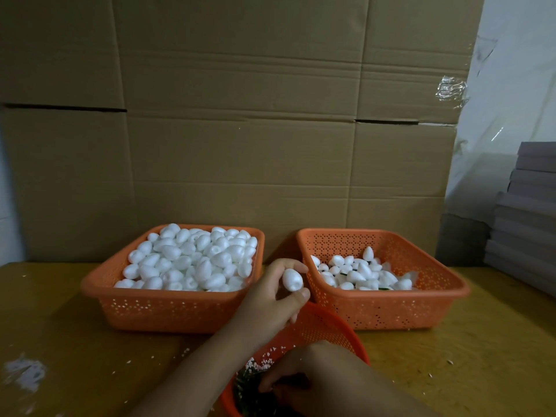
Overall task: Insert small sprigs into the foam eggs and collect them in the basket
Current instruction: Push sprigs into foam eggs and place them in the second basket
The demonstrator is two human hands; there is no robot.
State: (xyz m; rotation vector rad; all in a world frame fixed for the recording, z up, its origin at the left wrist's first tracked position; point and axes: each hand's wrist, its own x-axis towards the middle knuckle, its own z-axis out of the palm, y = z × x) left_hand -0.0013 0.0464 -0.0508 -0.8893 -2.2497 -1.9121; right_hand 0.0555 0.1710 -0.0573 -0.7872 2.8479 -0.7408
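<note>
Nearest: right hand [304, 377] down in round orange basket [331, 329], fingers curled among dark green sprigs [249, 392]; whether one is pinched, cannot tell. Just beyond, left hand [270, 299] raised above that basket's far rim, gripping one foam egg [292, 279] between thumb and fingers, long axis roughly upright, tilted slightly left. Egg up and left of right hand, near but apart. Farther: full basket of plain eggs [186, 260] left on bench [60, 341]; collecting basket [391, 299] right, partly filled, just beside the held egg.
</note>
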